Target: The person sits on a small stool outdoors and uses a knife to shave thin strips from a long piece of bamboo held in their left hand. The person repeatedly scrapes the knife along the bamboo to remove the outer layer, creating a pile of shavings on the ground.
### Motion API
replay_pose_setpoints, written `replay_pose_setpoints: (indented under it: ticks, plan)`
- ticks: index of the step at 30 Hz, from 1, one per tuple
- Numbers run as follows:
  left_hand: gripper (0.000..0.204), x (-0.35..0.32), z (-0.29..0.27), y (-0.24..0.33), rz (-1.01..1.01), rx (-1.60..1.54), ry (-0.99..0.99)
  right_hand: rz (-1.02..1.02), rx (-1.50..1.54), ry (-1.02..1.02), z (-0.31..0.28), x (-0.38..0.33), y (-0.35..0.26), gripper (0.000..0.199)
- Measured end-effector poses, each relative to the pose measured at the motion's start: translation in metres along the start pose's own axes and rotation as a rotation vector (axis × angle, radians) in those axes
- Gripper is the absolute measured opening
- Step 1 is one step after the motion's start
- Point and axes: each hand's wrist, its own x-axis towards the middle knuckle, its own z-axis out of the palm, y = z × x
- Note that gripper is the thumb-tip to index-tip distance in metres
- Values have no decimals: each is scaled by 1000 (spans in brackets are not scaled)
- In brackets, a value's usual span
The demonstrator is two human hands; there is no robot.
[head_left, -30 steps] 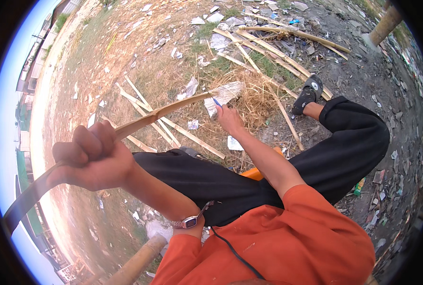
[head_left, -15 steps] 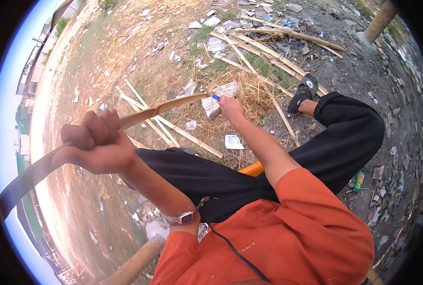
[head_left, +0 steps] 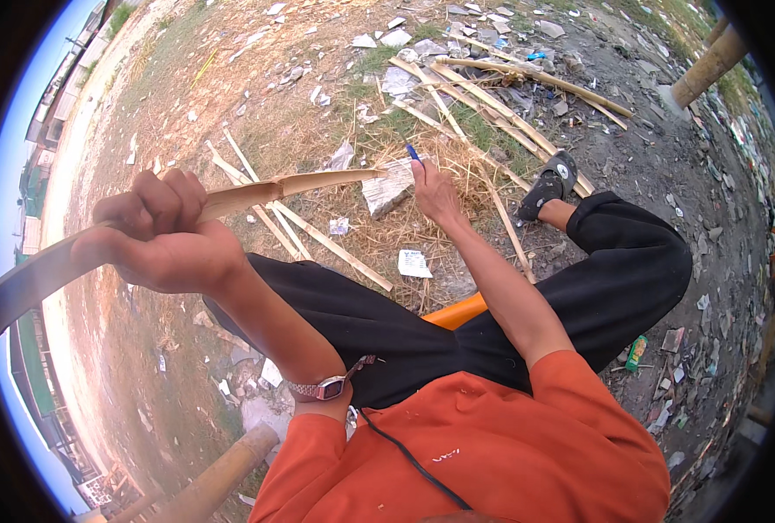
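Observation:
My left hand (head_left: 168, 237) is raised at the left, its fingers wrapped round a long bamboo strip (head_left: 243, 200). The strip runs from the left rim of the picture to a pale tapered tip over a whitish block (head_left: 396, 186). Lower and farther right, my right hand (head_left: 438, 193) grips a small knife (head_left: 413, 152) by its blue handle, the thin blade pointing away from me. Blade and strip are apart, with the knife just right of the tip. Dry straw (head_left: 461, 205) lies around the block.
Several cut bamboo strips (head_left: 496, 109) lie heaped beyond my foot, and more strips (head_left: 331, 244) rest at the left. Thick bamboo poles stand at the upper right (head_left: 710, 65) and lower left (head_left: 222, 475). An orange seat edge (head_left: 455, 311) shows between my legs. Litter dots the ground.
The knife has come off the strip's tip and moved right, its blade now turned farther outward. My left hand has shifted slightly left and up with the strip.

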Motion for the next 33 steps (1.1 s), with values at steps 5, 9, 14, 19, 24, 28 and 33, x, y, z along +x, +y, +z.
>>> replay_pose_setpoints:
  ticks: [5, 9, 14, 19, 24, 28, 33]
  plan:
    - [53, -2, 1, 1, 67, 49, 37, -166, -20, 6, 54, -12, -21, 30]
    - [52, -6, 8, 2, 86, 38, 106, -80, -175, -95, 85, -8, 18, 23]
    - [53, -9, 9, 1, 73, 108, 156, -111, -354, -232, 86, 0, 16, 18]
    - [51, 1, 8, -2, 19, 104, 172, -312, -1467, -20, 80, 78, 91, 24]
    - [53, -4, -2, -1, 26, 167, 201, -57, -626, 6, -4, 99, 74, 29]
    - [54, -2, 12, -5, 37, 150, 157, -128, -5, 242, -17, 58, 13, 32]
    - [54, -4, 16, -5, 9, 88, 26, -229, -48, -138, 28, 28, -7, 37]
